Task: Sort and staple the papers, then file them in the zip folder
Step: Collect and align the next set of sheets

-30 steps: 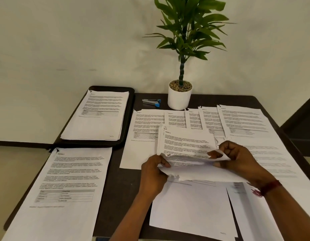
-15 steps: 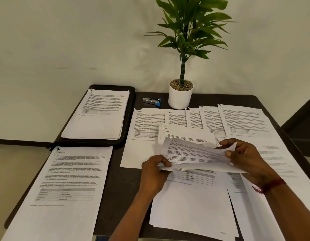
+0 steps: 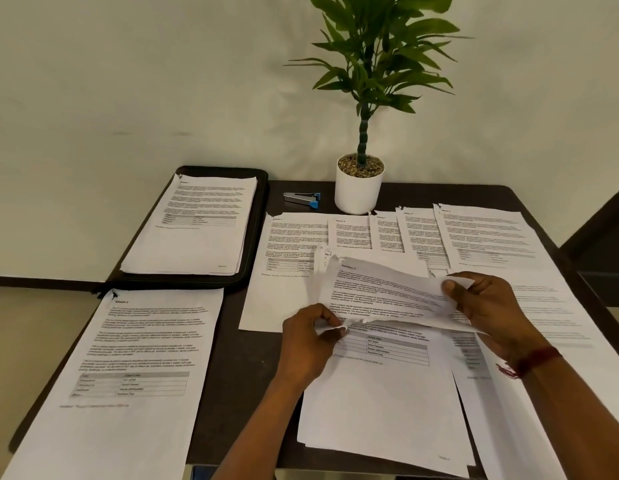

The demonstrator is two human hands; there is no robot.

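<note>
1. Head view: the left hand (image 3: 306, 341) pinches the lifted sheet's (image 3: 387, 292) near-left edge, fingers curled.
2. The right hand (image 3: 488, 306) grips its far-right corner, thumb on top.
3. The zip folder (image 3: 261, 220) lies beyond and left of both hands, and the stapler (image 3: 301, 199) beyond the left hand.

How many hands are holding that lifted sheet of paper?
2. The left hand pinches the near-left corner of the lifted sheet; the right hand grips its right edge. No other hand is in view.
</note>
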